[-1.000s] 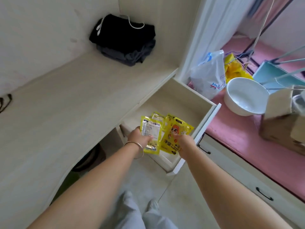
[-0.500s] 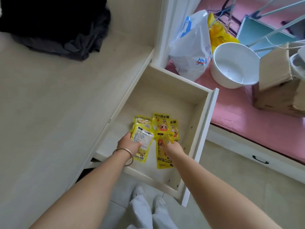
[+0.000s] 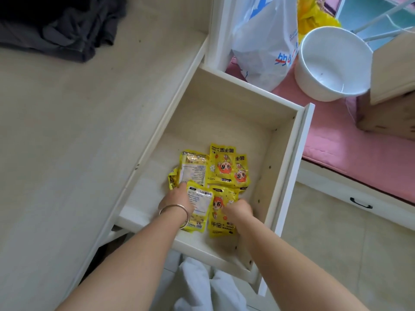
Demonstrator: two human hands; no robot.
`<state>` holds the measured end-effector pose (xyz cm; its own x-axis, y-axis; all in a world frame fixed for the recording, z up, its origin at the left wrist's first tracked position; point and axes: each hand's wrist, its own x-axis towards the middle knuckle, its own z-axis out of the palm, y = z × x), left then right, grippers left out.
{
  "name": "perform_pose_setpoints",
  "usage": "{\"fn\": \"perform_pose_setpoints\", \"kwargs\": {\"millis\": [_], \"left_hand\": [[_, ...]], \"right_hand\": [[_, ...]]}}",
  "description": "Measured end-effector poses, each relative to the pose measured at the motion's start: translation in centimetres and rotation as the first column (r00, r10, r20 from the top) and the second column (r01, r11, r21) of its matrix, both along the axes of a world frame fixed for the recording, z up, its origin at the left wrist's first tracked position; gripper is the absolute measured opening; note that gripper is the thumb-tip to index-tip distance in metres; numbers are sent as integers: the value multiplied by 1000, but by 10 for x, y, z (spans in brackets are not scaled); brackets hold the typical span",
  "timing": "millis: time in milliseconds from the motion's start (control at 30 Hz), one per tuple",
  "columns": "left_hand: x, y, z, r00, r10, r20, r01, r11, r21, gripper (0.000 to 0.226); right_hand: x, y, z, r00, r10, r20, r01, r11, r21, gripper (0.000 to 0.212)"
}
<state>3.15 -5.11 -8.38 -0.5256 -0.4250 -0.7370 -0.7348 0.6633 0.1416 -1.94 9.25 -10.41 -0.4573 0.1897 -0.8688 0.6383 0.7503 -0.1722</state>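
A pale wooden drawer (image 3: 289, 153) stands pulled out from under the desk (image 3: 78, 131). Several yellow hand-warmer packets (image 3: 221, 167) lie on its floor. My left hand (image 3: 177, 198), with a metal bangle on the wrist, holds one packet (image 3: 199, 209) showing its white printed back. My right hand (image 3: 239, 209) grips another packet (image 3: 219, 218) with the cartoon face up. Both held packets sit low over the drawer's front part, beside the loose pile.
Dark folded clothes (image 3: 58, 25) lie at the desk's back left. Beyond the drawer, a pink mat (image 3: 350, 158) carries a white plastic bag (image 3: 265, 41), a white bowl (image 3: 332, 63) and a cardboard box (image 3: 390, 93). A lower drawer with a black handle (image 3: 360, 204) is on the right.
My view has tipped down and closer over the drawer. Both hands have lowered the two packets from above the front edge into the drawer, next to the loose pile.
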Motion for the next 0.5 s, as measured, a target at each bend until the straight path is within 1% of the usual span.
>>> {"fn": "perform_pose_setpoints", "kwargs": {"millis": [67,167,233,300,400,500], "left_hand": [[0,1,7,1000,10,-9,-10,999,-36,64],[-1,2,21,996,54,-69,-59,996,-71,56],[-2,1,35,987,105,-124,-110,993,-35,49],[0,1,49,964,173,-203,-168,985,44,41],[11,4,77,897,292,-332,-260,955,141,30],[33,8,108,832,332,-444,-301,943,141,22]], "right_hand": [[-1,-1,11,999,-11,-40,10,1000,-19,46],[-6,-5,32,992,26,-120,-31,998,-46,54],[-11,-7,53,985,79,-155,-95,990,-101,62],[-16,-8,76,973,130,-191,-164,971,-176,60],[-18,-8,110,945,214,-247,-272,934,-230,49],[-13,-11,141,909,301,-289,-379,886,-268,40]]}}
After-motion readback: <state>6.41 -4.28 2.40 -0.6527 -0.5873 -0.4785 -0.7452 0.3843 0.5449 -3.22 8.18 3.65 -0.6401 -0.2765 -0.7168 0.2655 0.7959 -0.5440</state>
